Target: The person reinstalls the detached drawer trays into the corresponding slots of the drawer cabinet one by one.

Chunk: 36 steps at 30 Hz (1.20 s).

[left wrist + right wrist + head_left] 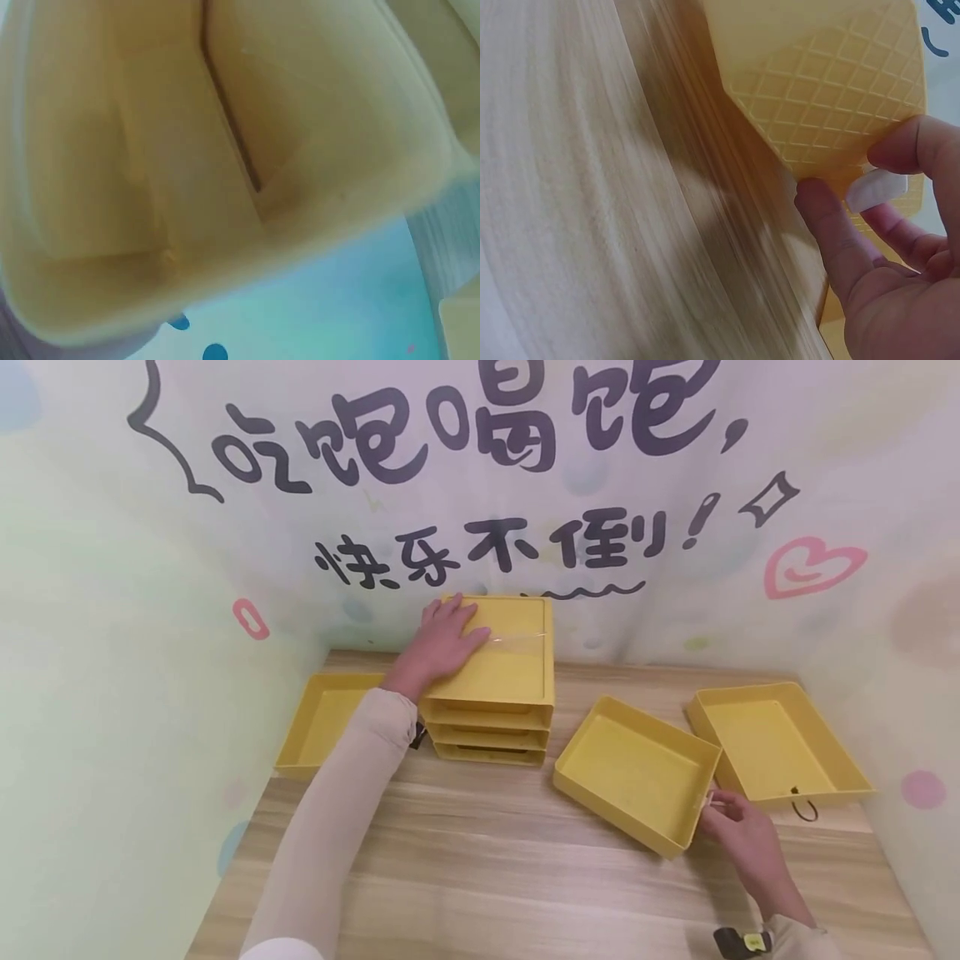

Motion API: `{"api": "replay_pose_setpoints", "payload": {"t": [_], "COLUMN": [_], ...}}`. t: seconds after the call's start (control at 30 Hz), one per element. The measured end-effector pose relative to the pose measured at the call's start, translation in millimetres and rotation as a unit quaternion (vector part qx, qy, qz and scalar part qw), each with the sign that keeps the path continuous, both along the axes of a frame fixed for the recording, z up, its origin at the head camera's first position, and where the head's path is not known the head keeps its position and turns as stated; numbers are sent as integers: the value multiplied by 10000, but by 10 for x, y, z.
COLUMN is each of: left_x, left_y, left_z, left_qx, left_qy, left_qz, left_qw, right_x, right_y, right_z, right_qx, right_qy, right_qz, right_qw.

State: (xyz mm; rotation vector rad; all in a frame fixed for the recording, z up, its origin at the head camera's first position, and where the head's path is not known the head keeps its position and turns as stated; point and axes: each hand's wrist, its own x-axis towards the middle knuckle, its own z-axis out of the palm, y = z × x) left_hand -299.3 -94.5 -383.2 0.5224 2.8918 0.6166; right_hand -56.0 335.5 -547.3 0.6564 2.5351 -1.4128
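My left hand [446, 642] rests with spread fingers on top of a yellow drawer cabinet [517, 672], whose open slots face me. In the left wrist view, the cabinet's hollow inside [187, 165] looms close and blurred. To its right, my right hand [744, 839] holds a yellow drawer [637, 768] by its front end, tilted over the table. Seen from the right wrist, thumb and fingers close around a small white handle [876, 190] on the drawer's diamond-patterned front [825, 82].
Another yellow drawer [780, 743] lies at the far right, with a thin dark loop [806, 812] at its front edge. A further yellow drawer [322, 727] sits left of the cabinet, partly behind my left arm. A printed cloth [637, 627] hangs behind the wooden table [480, 860].
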Motion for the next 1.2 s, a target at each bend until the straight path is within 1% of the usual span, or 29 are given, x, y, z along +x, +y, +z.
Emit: {"api": "replay_pose_setpoints", "payload": {"t": [0.1,0.17,0.3,0.37,0.53,0.67,0.8,1.0,1.07,1.2], "left_x": [-48,-79,-126,-135,-112,-78,-46,-18,2,31], "left_y": [-48,-84,-177,-212,-241,-211,-140,-80,-70,-32], "left_z": [-33,-53,-89,-99,-97,-93,-109,-152,-148,-162], "left_qx": [-6,107,408,488,589,726,763,692,670,582], "left_qy": [227,273,173,97,-38,-132,-126,-96,-109,-8], "left_qz": [-105,-160,-247,-310,-413,-354,-229,-2,59,142], "left_qw": [9997,9994,9987,9983,9974,9966,9967,9976,9977,9982], "right_x": [19,35,54,59,67,73,78,80,81,91], "right_y": [34,49,46,38,30,39,47,21,21,40], "right_z": [1,3,-1,-2,-3,-3,5,30,25,0], "right_qx": [-33,-65,-146,-214,-375,-377,-426,-359,-405,-518], "right_qy": [24,27,80,143,255,286,355,327,303,299], "right_qz": [-25,-47,-100,-143,-174,-186,-225,-197,-190,-220], "right_qw": [10000,10000,9998,9996,9988,9987,9982,9986,9985,9980]}}
